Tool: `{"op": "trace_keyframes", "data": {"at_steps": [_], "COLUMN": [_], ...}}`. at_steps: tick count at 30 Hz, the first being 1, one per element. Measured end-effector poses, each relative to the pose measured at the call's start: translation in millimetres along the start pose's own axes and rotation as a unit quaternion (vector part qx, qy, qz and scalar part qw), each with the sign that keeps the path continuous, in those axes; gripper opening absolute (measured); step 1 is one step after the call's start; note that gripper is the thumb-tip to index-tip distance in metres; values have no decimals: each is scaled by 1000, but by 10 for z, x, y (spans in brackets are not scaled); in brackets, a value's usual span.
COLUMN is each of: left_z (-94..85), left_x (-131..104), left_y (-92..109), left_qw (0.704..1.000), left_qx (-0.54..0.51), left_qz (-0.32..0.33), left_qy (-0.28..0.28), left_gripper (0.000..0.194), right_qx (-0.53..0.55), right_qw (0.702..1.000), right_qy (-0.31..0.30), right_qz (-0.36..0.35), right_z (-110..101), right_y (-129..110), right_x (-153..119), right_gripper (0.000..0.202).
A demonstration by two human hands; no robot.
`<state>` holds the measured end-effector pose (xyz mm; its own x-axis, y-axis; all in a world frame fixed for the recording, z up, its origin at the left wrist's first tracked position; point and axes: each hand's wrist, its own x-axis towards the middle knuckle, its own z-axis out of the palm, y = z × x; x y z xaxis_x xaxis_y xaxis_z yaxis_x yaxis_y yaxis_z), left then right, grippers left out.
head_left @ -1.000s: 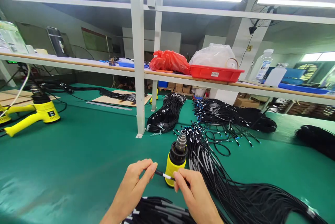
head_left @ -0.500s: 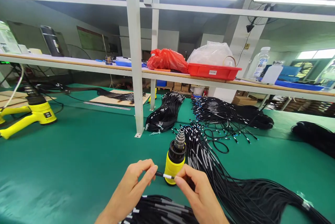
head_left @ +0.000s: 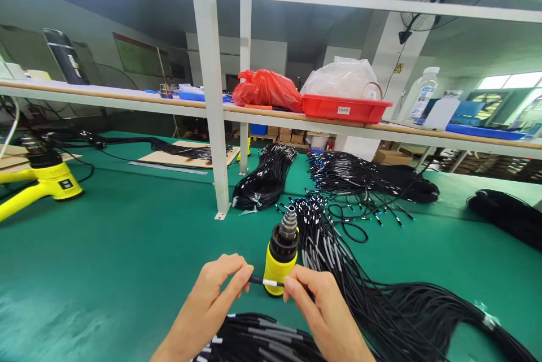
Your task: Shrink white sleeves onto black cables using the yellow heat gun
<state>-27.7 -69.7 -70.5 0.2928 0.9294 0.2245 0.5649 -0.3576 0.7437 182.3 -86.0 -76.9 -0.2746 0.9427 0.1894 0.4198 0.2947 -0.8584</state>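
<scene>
Fingers of the left hand (head_left: pixel 215 294) and right hand (head_left: pixel 322 311) pinch a black cable end (head_left: pixel 266 282) (white-sleeved) before the yellow heat gun (head_left: pixel 279 257).

Yellow heat gun (head_left: pixel 279 260), green table (head_left: pixel 127 249)

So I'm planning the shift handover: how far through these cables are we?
Looks partly done: bundles of black cables lie tied up by the post. In hand: the left hand and right hand pinch one cable end with a white sleeve in front of the upright yellow heat gun. Left: seemingly the loose cable pile beside it, though I can't tell finished from unfinished.
</scene>
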Motion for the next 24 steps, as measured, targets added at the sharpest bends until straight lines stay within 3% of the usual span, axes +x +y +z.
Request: {"op": "trace_keyframes", "data": {"at_steps": [9,24], "left_z": [30,24], "left_x": [-58,-9], "left_y": [-33,-20], "left_qw": [996,994], "left_qx": [-11,12], "left_qz": [-3,37], "left_qy": [-92,-103], "left_gripper": [33,34], "right_qx": [-6,-4], "right_qw": [1000,999], "right_qy": [-14,-23], "right_qz": [7,38], "right_z": [-3,-42], "right_y": [44,28], "right_x": [28,-8], "right_gripper": [38,42]}}
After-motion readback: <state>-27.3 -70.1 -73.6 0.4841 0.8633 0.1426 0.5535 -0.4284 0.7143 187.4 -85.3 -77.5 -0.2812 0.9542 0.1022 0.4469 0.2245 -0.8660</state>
